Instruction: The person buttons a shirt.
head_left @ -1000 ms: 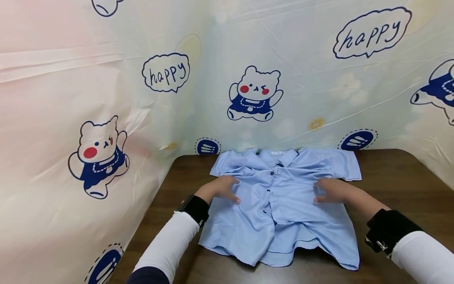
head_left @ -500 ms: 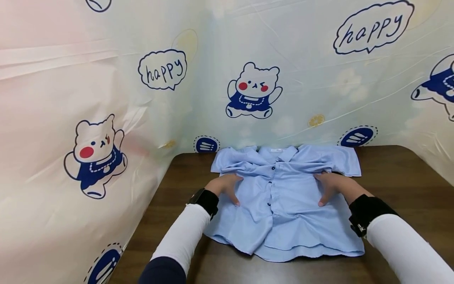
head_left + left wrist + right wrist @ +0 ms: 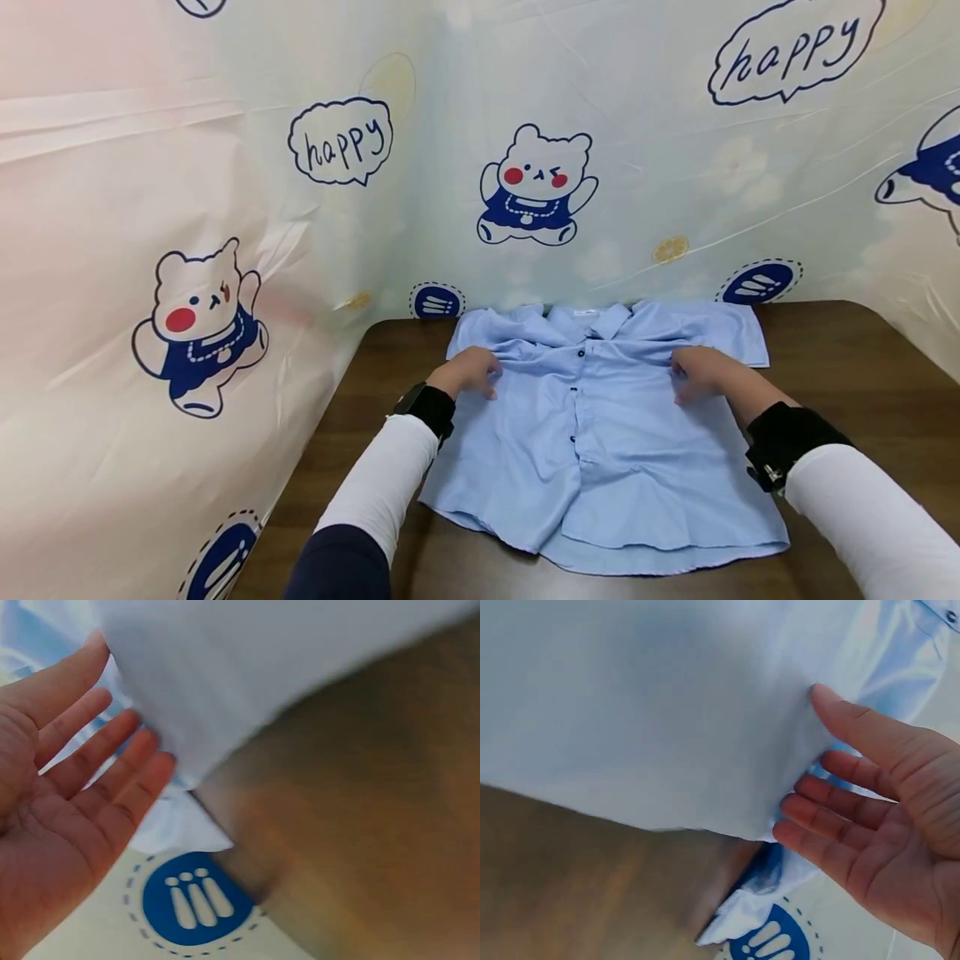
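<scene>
A light blue short-sleeved shirt [image 3: 630, 442] lies spread front side up, its collar at the far side and dark buttons down the middle. My left hand [image 3: 471, 371] is over its left side, just below the sleeve. Across from it, my right hand [image 3: 705, 373] is at the right side below the other sleeve. In the left wrist view, the fingers [image 3: 120, 769] are nearly straight and lie along the shirt's side edge. The right wrist view shows the thumb [image 3: 847, 716] over the cloth and the other fingers extended at the edge, apart from the thumb.
The shirt rests on a dark brown wooden table [image 3: 360, 375]. A pale printed curtain [image 3: 420, 208] with bears and "happy" bubbles hangs behind the table and along its left side. Black bands [image 3: 795, 442] wrap both wrists over white sleeves.
The shirt's rumpled lower hem has spread out flatter and wider. Both hands have shifted slightly toward the collar, and their thumbs have moved closer to the fingers.
</scene>
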Demonstrator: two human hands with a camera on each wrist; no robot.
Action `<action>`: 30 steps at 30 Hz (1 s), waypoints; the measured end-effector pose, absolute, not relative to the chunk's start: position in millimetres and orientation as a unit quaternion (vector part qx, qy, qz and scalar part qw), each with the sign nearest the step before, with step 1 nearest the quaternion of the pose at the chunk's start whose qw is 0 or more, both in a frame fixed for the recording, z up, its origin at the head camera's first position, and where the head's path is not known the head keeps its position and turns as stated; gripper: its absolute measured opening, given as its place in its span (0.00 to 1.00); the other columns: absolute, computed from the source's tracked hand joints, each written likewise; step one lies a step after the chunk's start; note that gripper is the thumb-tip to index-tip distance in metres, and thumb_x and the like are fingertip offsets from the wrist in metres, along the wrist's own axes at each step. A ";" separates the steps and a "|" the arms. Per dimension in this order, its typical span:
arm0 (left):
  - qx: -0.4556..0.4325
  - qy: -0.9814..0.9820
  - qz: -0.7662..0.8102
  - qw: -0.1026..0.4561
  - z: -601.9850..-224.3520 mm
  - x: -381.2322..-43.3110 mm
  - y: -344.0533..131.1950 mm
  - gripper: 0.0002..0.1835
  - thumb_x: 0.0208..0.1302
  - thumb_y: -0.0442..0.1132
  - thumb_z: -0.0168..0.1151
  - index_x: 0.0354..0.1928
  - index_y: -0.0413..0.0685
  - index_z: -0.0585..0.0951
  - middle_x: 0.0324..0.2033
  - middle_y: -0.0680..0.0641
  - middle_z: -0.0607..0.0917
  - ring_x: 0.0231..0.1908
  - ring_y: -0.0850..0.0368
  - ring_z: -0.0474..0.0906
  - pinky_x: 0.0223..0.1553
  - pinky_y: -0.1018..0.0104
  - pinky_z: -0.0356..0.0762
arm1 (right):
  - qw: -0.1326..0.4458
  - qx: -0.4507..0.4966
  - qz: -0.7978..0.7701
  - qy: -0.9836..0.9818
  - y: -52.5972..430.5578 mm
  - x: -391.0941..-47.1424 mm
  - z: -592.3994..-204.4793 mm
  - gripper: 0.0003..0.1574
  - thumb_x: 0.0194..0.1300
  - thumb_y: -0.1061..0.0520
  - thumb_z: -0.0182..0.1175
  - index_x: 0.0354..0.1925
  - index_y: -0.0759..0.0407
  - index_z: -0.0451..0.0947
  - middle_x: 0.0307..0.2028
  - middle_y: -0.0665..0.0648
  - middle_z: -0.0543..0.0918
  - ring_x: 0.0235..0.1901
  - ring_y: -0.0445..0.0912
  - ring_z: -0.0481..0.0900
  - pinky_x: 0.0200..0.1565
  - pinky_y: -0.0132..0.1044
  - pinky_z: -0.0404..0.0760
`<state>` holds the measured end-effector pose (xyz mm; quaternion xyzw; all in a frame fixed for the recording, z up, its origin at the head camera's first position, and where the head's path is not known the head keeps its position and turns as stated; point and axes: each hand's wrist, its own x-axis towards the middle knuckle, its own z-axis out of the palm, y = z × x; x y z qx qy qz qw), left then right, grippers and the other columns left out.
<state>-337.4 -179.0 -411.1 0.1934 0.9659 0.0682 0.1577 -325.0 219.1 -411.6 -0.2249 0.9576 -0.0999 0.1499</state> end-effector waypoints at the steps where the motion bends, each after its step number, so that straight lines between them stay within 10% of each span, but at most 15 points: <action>1: 0.193 0.967 0.070 0.153 -412.7 -336.9 -181.0 0.23 0.56 0.41 0.74 0.54 0.44 0.83 0.51 0.46 0.82 0.55 0.51 0.74 0.58 0.59 0.70 | 0.149 -0.223 -0.103 0.958 220.2 -325.2 -412.7 0.30 0.51 0.52 0.75 0.43 0.71 0.76 0.36 0.61 0.80 0.38 0.55 0.77 0.44 0.53 0.76; 7: 0.217 0.962 0.114 0.124 -421.8 -332.5 -189.5 0.10 0.54 0.38 0.75 0.39 0.45 0.86 0.35 0.51 0.83 0.39 0.56 0.76 0.47 0.62 0.75 | 0.146 -0.257 -0.120 0.948 229.1 -319.8 -423.0 0.12 0.54 0.59 0.72 0.29 0.62 0.77 0.25 0.51 0.74 0.26 0.45 0.70 0.32 0.41 0.73; 13: 0.271 0.953 0.101 0.090 -426.1 -326.1 -192.0 0.09 0.60 0.35 0.69 0.25 0.47 0.79 0.22 0.55 0.76 0.27 0.61 0.70 0.35 0.66 0.71 | 0.109 -0.303 -0.147 0.935 233.0 -310.8 -426.4 0.16 0.56 0.65 0.67 0.21 0.56 0.70 0.19 0.46 0.65 0.21 0.41 0.63 0.27 0.36 0.63; 20: 0.321 0.943 0.090 -0.005 -416.8 -319.6 -199.5 0.13 0.58 0.25 0.61 0.25 0.48 0.69 0.21 0.53 0.71 0.25 0.58 0.69 0.31 0.65 0.70 | 0.003 -0.337 -0.143 0.931 238.1 -294.0 -407.6 0.20 0.54 0.71 0.65 0.25 0.55 0.64 0.21 0.46 0.64 0.23 0.42 0.63 0.27 0.37 0.64; 30: 0.270 0.961 0.027 -0.057 -393.2 -311.6 -194.1 0.06 0.54 0.30 0.72 0.32 0.47 0.85 0.32 0.50 0.85 0.37 0.54 0.81 0.42 0.60 0.79 | -0.028 -0.340 -0.088 0.936 237.9 -281.2 -384.0 0.09 0.49 0.72 0.69 0.26 0.64 0.78 0.24 0.52 0.76 0.25 0.46 0.73 0.30 0.43 0.76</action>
